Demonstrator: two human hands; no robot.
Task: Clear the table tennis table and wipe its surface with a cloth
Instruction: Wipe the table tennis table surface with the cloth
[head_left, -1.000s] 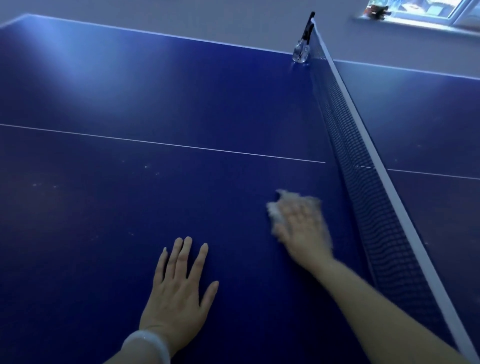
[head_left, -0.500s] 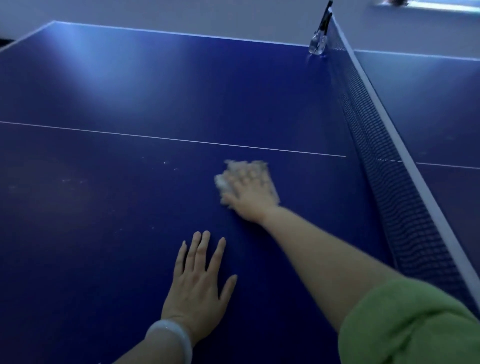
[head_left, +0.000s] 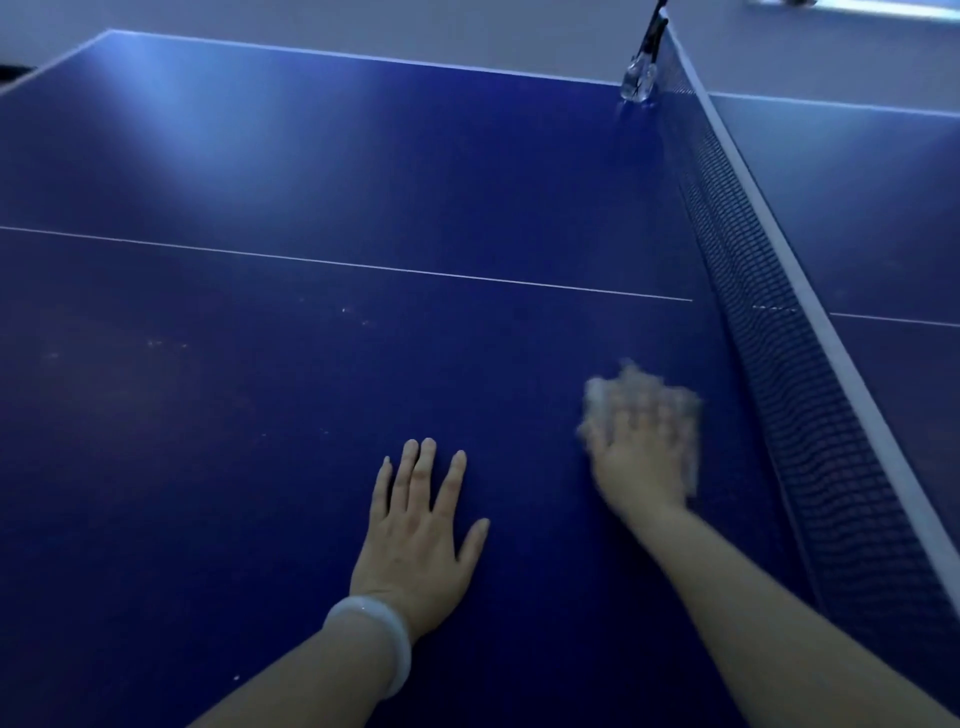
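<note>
Cloth (head_left: 641, 387) under the right hand (head_left: 641, 457), down at about four o'clock in the view, just beside the net (head_left: 769, 332). It's pale, whitish, crumpled, and badly blurred; its edges poke out past the fingertips at twelve o'clock of the hand and along the hand's three o'clock side. No writing, brand or label can be read anywhere here, not on the cloth, not on the table (head_left: 311, 171), not on the net.

The right hand lies flat on the cloth, fingers stretched and spread, pressing it onto the blue surface; blur hides any finer detail of the fingers. The left hand (head_left: 418, 530) sits at six o'clock, palm down on the bare table, fingers straight and fanned, thumb out toward three o'clock, holding nothing. A pale bangle (head_left: 376, 642) rings that wrist.

The table is deep blue with a thin white line (head_left: 363, 266) running from nine o'clock across to the net, faint pale specks scattered below it. The net, dark mesh with a white top band, runs from one o'clock to five o'clock. Its clamp (head_left: 640, 83) grips the far edge at one o'clock.
</note>
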